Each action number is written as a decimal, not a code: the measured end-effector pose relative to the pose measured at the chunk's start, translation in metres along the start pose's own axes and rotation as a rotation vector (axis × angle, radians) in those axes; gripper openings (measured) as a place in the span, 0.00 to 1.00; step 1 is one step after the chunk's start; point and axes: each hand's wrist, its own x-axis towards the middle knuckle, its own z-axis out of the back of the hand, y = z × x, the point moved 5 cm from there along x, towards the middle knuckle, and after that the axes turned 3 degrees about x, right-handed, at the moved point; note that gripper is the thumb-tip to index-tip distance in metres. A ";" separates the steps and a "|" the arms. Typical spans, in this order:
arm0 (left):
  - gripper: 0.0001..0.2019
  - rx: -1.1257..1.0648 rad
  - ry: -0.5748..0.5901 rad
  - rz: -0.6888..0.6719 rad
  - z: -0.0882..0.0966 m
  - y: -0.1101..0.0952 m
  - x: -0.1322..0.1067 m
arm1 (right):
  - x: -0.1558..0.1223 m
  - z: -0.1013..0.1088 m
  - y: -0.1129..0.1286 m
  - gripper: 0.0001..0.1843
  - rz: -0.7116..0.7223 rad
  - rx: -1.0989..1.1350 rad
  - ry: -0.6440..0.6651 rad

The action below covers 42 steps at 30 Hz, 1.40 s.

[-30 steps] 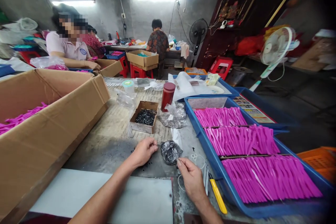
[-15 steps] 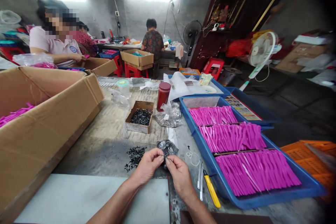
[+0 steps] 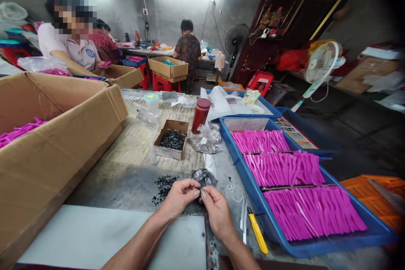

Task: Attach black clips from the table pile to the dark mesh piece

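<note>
My left hand [image 3: 182, 196] and my right hand [image 3: 217, 206] meet over the table, thumbs and forefingers pinched close together. A small dark piece [image 3: 200, 194] shows between the fingertips, too little of it visible to name. Just behind the fingers lies a crumpled clear plastic bag [image 3: 205, 176] with dark contents. To the left of my left hand is a loose pile of small black parts [image 3: 164, 186]. Farther back, an open cardboard box [image 3: 172, 140] holds many small black pieces.
On the right stands a blue tray [image 3: 268, 219] with rows of magenta strips [image 3: 313, 211]. A yellow-handled screwdriver [image 3: 258, 234] lies beside it. A large cardboard carton [image 3: 63, 147] fills the left. A dark red canister [image 3: 200, 116] stands behind. A co-worker [image 3: 71, 50] sits at the back left.
The view has shifted slightly, so the scene sits a little to the right. My hands stay pinched together at the same place. The co-worker's hand with a magenta piece has moved slightly.
</note>
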 end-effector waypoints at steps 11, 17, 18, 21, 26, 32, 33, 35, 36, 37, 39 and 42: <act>0.06 0.365 -0.089 -0.132 0.007 -0.005 -0.002 | 0.012 0.016 0.010 0.11 0.064 -0.228 -0.049; 0.06 0.236 -0.078 -0.071 0.010 -0.005 0.001 | 0.030 0.028 0.026 0.09 0.155 -0.624 0.028; 0.06 0.219 -0.079 -0.067 0.010 -0.005 0.001 | 0.032 0.026 0.025 0.09 0.165 -0.701 0.068; 0.06 0.188 -0.066 -0.066 0.010 -0.005 0.000 | 0.034 0.015 0.020 0.11 0.168 -0.915 0.171; 0.05 0.171 -0.068 -0.044 0.009 -0.005 0.000 | 0.035 0.002 0.010 0.10 0.126 -1.251 0.233; 0.06 0.129 -0.079 -0.026 0.009 -0.006 0.000 | 0.035 -0.007 0.009 0.11 0.153 -1.362 0.306; 0.06 0.121 -0.082 -0.025 0.009 -0.006 0.000 | 0.034 -0.006 0.010 0.11 0.156 -1.362 0.309; 0.06 0.106 -0.082 -0.023 0.010 -0.004 0.001 | 0.033 -0.005 0.010 0.10 0.155 -1.343 0.294; 0.07 0.098 -0.080 -0.024 0.010 -0.003 0.001 | 0.033 -0.003 0.010 0.10 0.154 -1.321 0.275; 0.07 0.090 -0.077 -0.023 0.010 -0.002 0.001 | 0.032 -0.001 0.011 0.10 0.153 -1.289 0.252; 0.07 0.070 -0.067 -0.017 0.010 0.000 0.001 | 0.030 0.002 0.011 0.09 0.162 -1.210 0.202; 0.08 0.032 -0.051 0.003 0.008 0.001 0.001 | 0.028 0.007 0.009 0.09 0.210 -1.088 0.141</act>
